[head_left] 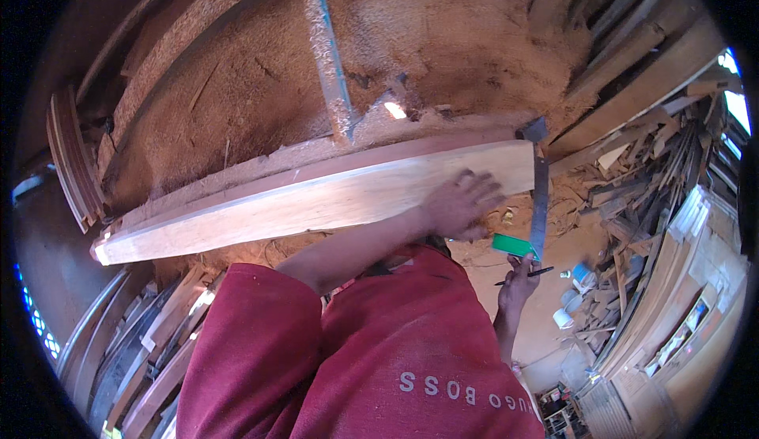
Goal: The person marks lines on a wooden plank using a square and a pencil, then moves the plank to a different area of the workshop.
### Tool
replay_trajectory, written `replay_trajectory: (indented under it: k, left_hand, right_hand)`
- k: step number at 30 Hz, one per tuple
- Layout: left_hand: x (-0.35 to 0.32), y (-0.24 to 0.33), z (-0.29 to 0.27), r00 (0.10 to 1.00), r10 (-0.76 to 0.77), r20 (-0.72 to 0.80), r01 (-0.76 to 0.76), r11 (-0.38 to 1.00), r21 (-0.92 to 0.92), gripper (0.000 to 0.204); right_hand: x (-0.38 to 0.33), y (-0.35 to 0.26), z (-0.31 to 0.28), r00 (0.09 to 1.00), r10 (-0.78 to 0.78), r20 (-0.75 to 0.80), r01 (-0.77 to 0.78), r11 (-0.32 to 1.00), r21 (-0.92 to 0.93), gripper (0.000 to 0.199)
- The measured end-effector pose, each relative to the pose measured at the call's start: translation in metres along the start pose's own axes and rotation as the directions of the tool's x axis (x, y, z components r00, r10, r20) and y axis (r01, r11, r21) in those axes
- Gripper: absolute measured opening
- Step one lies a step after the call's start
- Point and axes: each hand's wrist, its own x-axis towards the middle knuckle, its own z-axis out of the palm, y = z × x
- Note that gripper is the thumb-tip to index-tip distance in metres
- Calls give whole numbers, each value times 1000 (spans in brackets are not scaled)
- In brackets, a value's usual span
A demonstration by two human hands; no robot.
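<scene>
A long pale wooden plank (332,194) lies across a beam in front of me, its right end lit. My left hand (465,200) rests on the plank near that end, fingers spread, palm down. My right hand (518,282) is closed round the corner of a try square with a green handle (514,245). The square's dark metal blade (541,210) runs up past the plank's right end; I cannot tell whether it touches. A thin black pen or pencil (526,275) also sits between the right hand's fingers.
Sawdust (443,43) covers the ground beyond the plank. A dusty metal bar (330,67) runs toward it. Offcuts (648,154) are heaped at the right, with more boards (158,336) stacked at lower left. A white container (563,318) stands on the floor at right.
</scene>
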Motion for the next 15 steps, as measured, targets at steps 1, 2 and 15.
replay_trajectory:
  k: [1, 2, 15]
  left_hand:
    - [8, 17, 3, 1000, 16, 5, -16, 1000, 3, 59]
    - [19, 36, 7, 983, 95, 156, -86, 995, -59, 58]
    - [47, 13, -36, 966, -206, 158, 238, 944, -227, 41]
  right_hand:
    - [-8, -4, 5, 1000, 17, -11, -17, 1000, -18, 26]
    - [-17, -10, 11, 1000, 8, -27, -9, 1000, -5, 26]
    - [22, 38, -50, 927, -208, 312, 316, 881, -352, 35]
